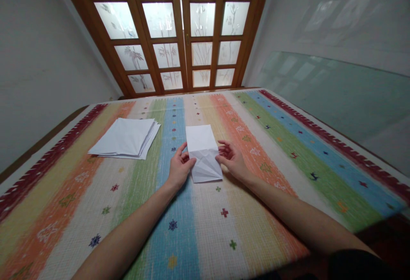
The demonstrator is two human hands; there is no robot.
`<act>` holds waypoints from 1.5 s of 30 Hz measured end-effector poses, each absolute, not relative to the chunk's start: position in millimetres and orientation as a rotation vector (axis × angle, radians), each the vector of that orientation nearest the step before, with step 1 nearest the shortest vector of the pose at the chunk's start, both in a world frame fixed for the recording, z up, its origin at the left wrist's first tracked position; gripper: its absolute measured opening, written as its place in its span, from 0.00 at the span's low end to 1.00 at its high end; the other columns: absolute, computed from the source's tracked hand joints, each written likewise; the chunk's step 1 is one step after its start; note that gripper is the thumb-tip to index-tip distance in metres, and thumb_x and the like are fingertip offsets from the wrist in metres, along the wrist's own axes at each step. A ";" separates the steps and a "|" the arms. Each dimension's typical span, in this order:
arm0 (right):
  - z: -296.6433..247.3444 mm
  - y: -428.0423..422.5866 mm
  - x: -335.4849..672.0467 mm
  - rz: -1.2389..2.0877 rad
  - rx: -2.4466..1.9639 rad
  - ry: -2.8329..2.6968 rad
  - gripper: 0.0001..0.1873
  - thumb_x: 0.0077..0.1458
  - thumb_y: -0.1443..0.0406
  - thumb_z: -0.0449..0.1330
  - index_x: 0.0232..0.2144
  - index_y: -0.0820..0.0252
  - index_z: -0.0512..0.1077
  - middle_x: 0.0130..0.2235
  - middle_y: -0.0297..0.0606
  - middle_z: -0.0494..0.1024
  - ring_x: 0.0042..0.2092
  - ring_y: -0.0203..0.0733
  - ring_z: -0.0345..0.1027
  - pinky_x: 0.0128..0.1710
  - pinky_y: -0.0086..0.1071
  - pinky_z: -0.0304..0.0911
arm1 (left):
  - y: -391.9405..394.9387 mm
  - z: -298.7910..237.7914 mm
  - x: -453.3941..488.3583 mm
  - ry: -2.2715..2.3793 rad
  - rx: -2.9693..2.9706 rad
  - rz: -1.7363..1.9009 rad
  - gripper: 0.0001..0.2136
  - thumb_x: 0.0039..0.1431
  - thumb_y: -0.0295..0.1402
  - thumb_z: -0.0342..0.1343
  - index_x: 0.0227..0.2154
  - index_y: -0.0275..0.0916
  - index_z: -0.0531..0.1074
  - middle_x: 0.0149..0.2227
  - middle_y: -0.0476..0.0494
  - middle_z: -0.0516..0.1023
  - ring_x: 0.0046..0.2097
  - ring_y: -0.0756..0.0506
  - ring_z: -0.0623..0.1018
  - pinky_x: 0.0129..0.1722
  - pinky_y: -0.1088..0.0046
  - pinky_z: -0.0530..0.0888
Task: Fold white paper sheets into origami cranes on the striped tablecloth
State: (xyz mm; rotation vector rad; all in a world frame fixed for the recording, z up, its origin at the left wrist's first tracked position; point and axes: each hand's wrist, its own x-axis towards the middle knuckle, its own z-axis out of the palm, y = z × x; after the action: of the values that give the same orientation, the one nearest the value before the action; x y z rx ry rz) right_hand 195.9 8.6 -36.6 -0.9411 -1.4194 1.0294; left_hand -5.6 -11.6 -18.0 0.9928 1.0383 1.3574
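Observation:
A folded sheet of white paper [205, 154] lies upright in the middle of the striped tablecloth, its long side pointing away from me. Crease lines fan across its nearer half, and a fold crosses it about midway. My left hand [181, 167] pinches the left edge, thumb on top and fingers partly beneath. On the opposite edge, my right hand [233, 160] grips the paper the same way, thumb over it and fingers curled at the side. Left of my hands sits a stack of white paper sheets [124, 138], its edges slightly uneven.
The table is covered by a tablecloth [134, 211] with coloured stripes and small printed figures. Beyond its far edge stand wooden doors with glass panes [201, 53]. A pale wall [41, 53] is on the left, and a greenish glass panel [320, 88] leans along the right side.

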 end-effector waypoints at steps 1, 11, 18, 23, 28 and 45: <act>-37.1 8.7 195.9 1.046 -0.929 -1.416 0.27 0.47 0.60 0.65 0.51 0.54 0.66 0.39 0.38 0.75 0.36 0.39 0.70 0.39 0.37 0.70 | -11.5 -17.6 -5.7 1.044 0.979 1.373 0.37 0.38 0.31 0.66 0.56 0.35 0.64 0.30 0.49 0.78 0.33 0.48 0.77 0.37 0.72 0.72; -33.1 -2.9 198.5 0.435 -0.868 -2.076 0.44 0.39 0.53 0.72 0.57 0.54 0.63 0.64 0.53 0.52 0.60 0.58 0.57 0.53 0.53 0.62 | -8.0 -23.2 -6.0 1.257 0.851 1.552 0.32 0.40 0.30 0.63 0.52 0.39 0.64 0.34 0.50 0.74 0.31 0.51 0.76 0.37 0.73 0.73; -28.8 -2.6 200.0 0.009 -0.888 -2.448 0.10 0.54 0.71 0.60 0.39 0.58 0.76 0.39 0.41 0.79 0.44 0.46 0.68 0.45 0.41 0.61 | -2.8 -15.6 -18.9 1.610 1.283 1.251 0.12 0.51 0.32 0.53 0.37 0.34 0.76 0.26 0.47 0.72 0.28 0.48 0.71 0.31 0.71 0.70; -31.7 0.6 202.8 0.104 -0.979 -2.444 0.09 0.54 0.72 0.60 0.36 0.59 0.78 0.37 0.41 0.79 0.40 0.44 0.68 0.42 0.37 0.61 | -2.1 -6.1 -30.4 1.301 2.073 0.943 0.16 0.44 0.21 0.56 0.38 0.38 0.78 0.41 0.42 0.76 0.44 0.44 0.73 0.48 0.66 0.69; -26.8 0.6 201.6 0.304 -1.127 -2.344 0.08 0.59 0.66 0.58 0.32 0.59 0.78 0.34 0.41 0.78 0.38 0.42 0.69 0.39 0.33 0.61 | -5.9 -9.7 -24.5 1.228 2.252 0.666 0.07 0.56 0.32 0.57 0.35 0.39 0.78 0.35 0.44 0.79 0.40 0.44 0.74 0.44 0.66 0.69; -16.4 2.1 194.4 0.326 -1.627 -2.107 0.09 0.56 0.63 0.61 0.40 0.60 0.74 0.33 0.40 0.78 0.35 0.42 0.70 0.36 0.32 0.59 | 6.5 -1.7 4.7 1.957 2.308 0.235 0.14 0.64 0.38 0.46 0.38 0.37 0.75 0.35 0.38 0.80 0.37 0.41 0.78 0.35 0.67 0.67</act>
State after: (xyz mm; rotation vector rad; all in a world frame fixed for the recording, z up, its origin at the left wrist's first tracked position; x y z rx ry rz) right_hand 194.4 2.1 -16.4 -1.6267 -2.1067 0.3262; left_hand 4.7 6.5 -1.7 2.3076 1.9573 0.2349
